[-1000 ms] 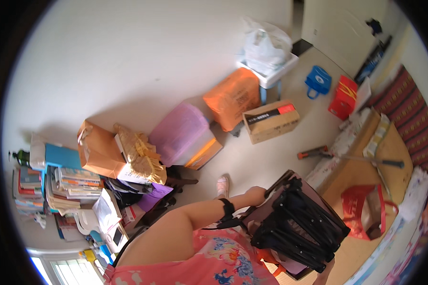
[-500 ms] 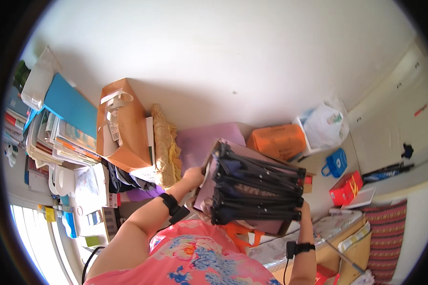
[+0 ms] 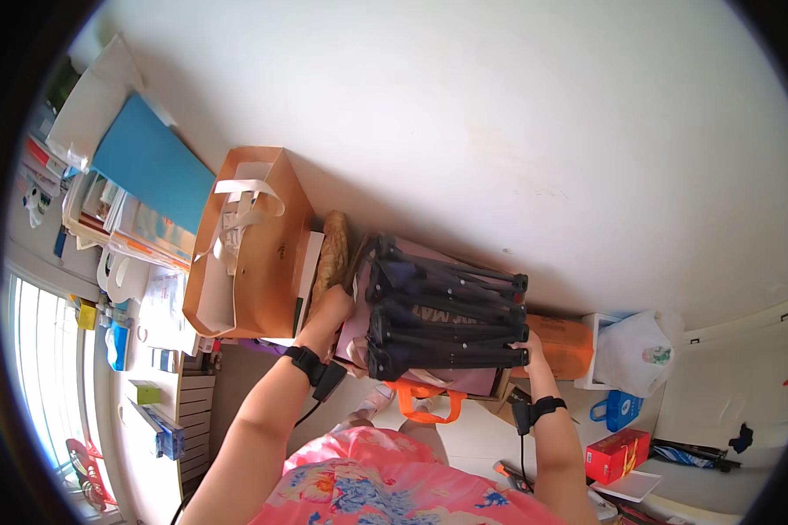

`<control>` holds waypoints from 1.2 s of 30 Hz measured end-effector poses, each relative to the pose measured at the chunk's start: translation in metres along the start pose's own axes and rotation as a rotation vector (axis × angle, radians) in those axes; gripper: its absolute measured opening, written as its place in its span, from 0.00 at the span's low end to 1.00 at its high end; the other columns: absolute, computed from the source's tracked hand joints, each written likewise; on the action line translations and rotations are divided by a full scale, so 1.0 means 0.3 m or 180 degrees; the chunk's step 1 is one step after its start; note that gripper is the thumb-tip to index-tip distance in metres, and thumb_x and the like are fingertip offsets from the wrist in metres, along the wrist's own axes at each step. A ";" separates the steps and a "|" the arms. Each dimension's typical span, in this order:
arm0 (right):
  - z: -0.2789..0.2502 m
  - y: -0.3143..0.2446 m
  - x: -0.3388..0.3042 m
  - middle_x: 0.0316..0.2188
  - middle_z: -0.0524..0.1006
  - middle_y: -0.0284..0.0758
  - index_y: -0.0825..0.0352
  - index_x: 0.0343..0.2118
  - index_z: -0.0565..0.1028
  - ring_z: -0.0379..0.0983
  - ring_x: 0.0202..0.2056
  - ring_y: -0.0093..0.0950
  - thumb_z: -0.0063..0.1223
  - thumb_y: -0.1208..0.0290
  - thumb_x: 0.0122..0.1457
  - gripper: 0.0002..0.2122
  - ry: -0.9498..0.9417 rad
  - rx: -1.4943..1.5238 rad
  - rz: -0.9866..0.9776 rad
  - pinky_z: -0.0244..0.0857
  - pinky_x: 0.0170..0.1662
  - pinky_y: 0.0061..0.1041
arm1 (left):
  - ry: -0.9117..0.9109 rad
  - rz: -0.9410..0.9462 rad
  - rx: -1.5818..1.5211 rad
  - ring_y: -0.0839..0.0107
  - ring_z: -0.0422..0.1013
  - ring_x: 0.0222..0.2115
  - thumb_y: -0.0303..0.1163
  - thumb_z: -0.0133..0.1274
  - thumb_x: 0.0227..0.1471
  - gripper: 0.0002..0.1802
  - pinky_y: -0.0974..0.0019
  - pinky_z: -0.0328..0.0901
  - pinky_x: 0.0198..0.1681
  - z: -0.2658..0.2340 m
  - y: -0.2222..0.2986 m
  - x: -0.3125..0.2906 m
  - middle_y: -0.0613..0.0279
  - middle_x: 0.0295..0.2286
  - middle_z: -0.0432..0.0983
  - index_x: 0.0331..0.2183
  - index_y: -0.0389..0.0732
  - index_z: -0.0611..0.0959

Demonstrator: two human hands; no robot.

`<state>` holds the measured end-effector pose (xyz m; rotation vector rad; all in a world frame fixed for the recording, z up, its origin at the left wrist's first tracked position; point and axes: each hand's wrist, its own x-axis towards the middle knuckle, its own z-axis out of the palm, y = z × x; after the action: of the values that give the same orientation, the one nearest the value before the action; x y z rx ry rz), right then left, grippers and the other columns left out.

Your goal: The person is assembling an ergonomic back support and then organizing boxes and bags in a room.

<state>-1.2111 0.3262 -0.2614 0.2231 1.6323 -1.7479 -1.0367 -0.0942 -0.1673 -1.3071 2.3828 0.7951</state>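
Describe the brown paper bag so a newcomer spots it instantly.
Start at the white wall, then look left of the person's left hand. The brown paper bag sits between the blue panel and the black-barred bundle; its open top and pale strap handles set it apart.

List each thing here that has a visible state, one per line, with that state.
Black frame: folded
Left hand: gripping the mauve load
Right hand: gripping the load's right end
Brown paper bag: open
White plastic bag: bulging
Orange strap: looped, hanging
Wristbands: fastened
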 end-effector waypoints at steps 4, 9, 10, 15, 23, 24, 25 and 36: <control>0.084 -0.032 0.130 0.31 0.77 0.36 0.73 0.40 0.74 0.74 0.35 0.31 0.49 0.78 0.36 0.22 0.0115 -0.2605 -0.0706 0.66 0.40 0.27 | 0.0067 -0.0152 -0.2377 0.48 0.68 0.49 0.34 0.43 0.56 0.24 0.55 0.64 0.49 0.150 -0.142 0.158 0.36 0.48 0.68 0.52 0.32 0.70; 0.033 0.034 0.104 0.34 0.79 0.43 0.69 0.43 0.74 0.75 0.37 0.38 0.46 0.79 0.37 0.24 -0.0031 -0.1223 -0.0843 0.66 0.42 0.31 | 0.0926 0.1115 -0.1019 0.51 0.66 0.50 0.36 0.43 0.59 0.21 0.56 0.62 0.50 0.102 -0.188 -0.219 0.42 0.50 0.68 0.49 0.32 0.72; 0.037 0.033 0.098 0.34 0.78 0.47 0.67 0.44 0.74 0.75 0.37 0.41 0.45 0.80 0.37 0.24 -0.0103 -0.0752 -0.0876 0.67 0.41 0.33 | 0.0816 0.0849 -0.1023 0.52 0.69 0.47 0.36 0.44 0.59 0.20 0.57 0.64 0.47 0.057 -0.170 -0.323 0.43 0.47 0.70 0.48 0.33 0.72; 0.229 -0.136 0.023 0.32 0.77 0.50 0.64 0.45 0.73 0.74 0.37 0.47 0.45 0.74 0.49 0.18 0.0136 -0.2043 -0.0747 0.67 0.40 0.40 | -0.0218 0.0236 -0.0853 0.56 0.73 0.34 0.45 0.41 0.60 0.24 0.62 0.67 0.40 0.132 -0.294 -0.488 0.48 0.36 0.76 0.47 0.35 0.73; 0.262 -0.167 0.000 0.31 0.77 0.51 0.64 0.46 0.72 0.74 0.36 0.50 0.41 0.63 0.60 0.15 0.0979 -0.4008 -0.0813 0.67 0.41 0.45 | -0.1876 -0.0913 -0.3254 0.55 0.68 0.50 0.56 0.33 0.62 0.35 0.57 0.63 0.53 0.334 -0.288 -0.327 0.45 0.48 0.70 0.52 0.32 0.67; 0.277 -0.154 0.003 0.29 0.77 0.52 0.63 0.47 0.71 0.74 0.35 0.50 0.41 0.62 0.61 0.16 0.1048 -0.3969 -0.1034 0.67 0.40 0.46 | -0.1907 -0.0838 -0.3091 0.57 0.67 0.51 0.55 0.33 0.62 0.34 0.57 0.62 0.53 0.321 -0.295 -0.321 0.48 0.50 0.68 0.54 0.33 0.66; 0.280 -0.146 -0.004 0.29 0.77 0.52 0.63 0.47 0.71 0.74 0.35 0.50 0.41 0.62 0.61 0.16 0.1021 -0.3955 -0.1066 0.67 0.40 0.46 | -0.1864 -0.0836 -0.3100 0.57 0.67 0.51 0.55 0.33 0.62 0.34 0.57 0.62 0.53 0.320 -0.290 -0.312 0.48 0.50 0.68 0.54 0.33 0.66; 0.219 -0.128 -0.039 0.49 0.70 0.53 0.70 0.58 0.59 0.66 0.53 0.44 0.37 0.51 0.64 0.28 0.0971 -0.2622 -0.1225 0.58 0.55 0.34 | -0.2046 0.0240 -0.0756 0.66 0.76 0.33 0.52 0.38 0.58 0.27 0.64 0.69 0.38 0.049 -0.222 -0.405 0.58 0.33 0.79 0.39 0.39 0.79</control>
<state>-1.2033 0.2676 -0.2122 -0.2433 2.6058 -1.1728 -0.9155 -0.0323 -0.1384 -0.8550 1.8667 1.3177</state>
